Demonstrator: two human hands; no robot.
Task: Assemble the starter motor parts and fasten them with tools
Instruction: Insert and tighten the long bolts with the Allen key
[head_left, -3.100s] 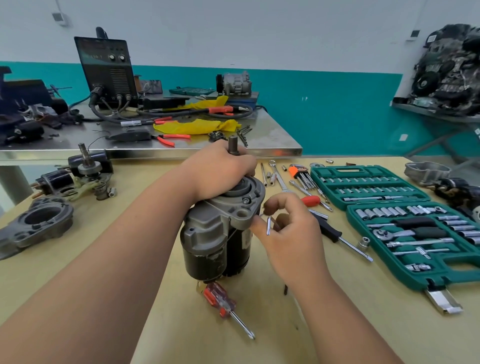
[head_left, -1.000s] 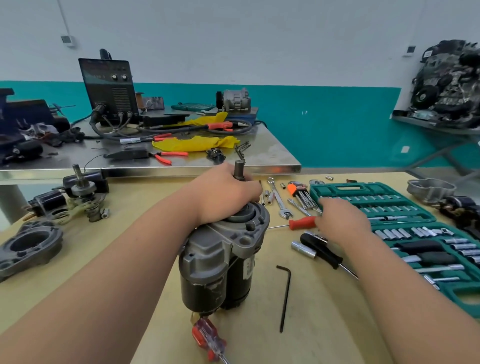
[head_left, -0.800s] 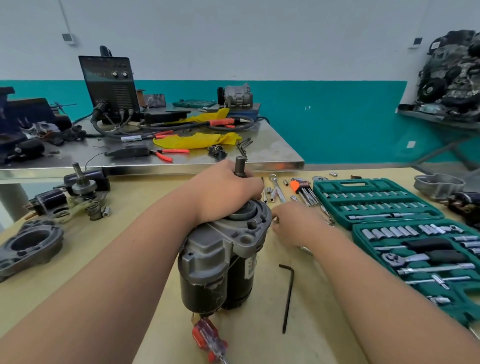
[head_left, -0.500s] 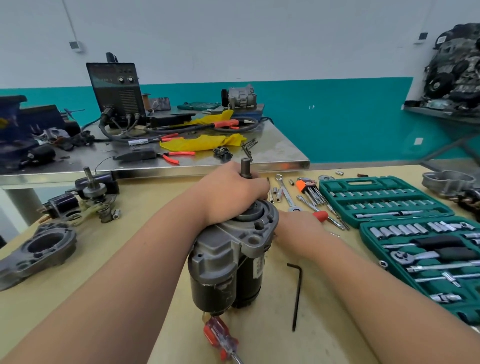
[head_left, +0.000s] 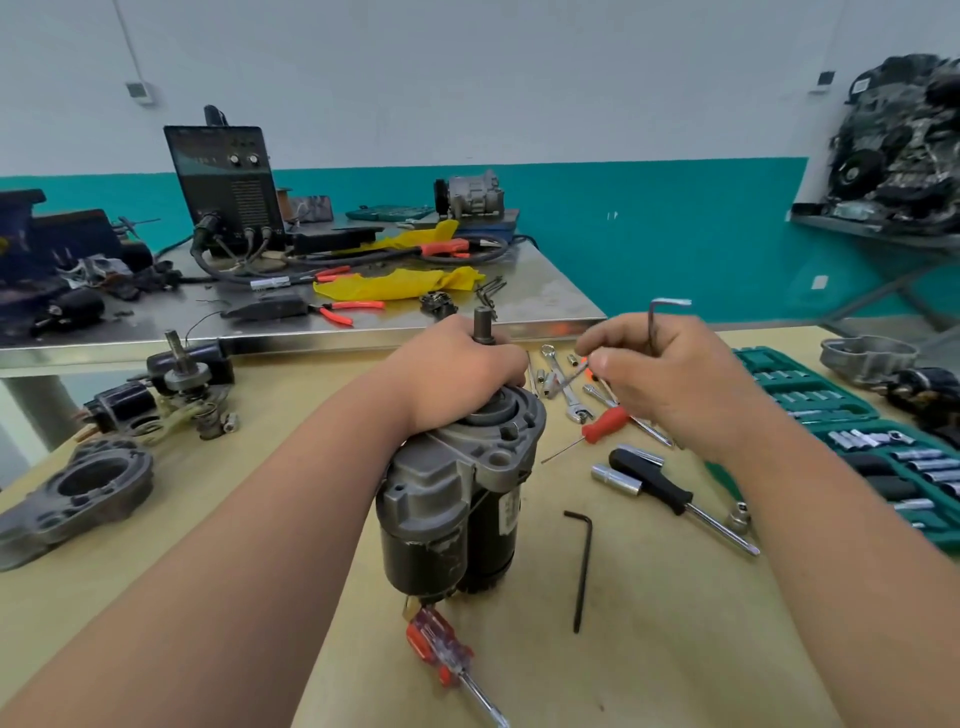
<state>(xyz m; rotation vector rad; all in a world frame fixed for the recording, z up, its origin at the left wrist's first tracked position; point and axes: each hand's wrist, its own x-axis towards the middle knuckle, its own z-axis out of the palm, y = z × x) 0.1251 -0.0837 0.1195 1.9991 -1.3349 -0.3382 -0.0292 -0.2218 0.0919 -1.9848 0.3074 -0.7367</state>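
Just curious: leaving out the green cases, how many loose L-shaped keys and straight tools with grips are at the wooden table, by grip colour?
Red grips: 2, thin red driver, red-and-clear screwdriver
Black grips: 1, black screwdriver
L-shaped keys: 2, held hex key in the right hand, black hex key on the wooden table
Total: 5

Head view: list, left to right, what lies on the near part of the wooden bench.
grey housing casting → starter motor → black hex key → black-handled screwdriver → green socket case
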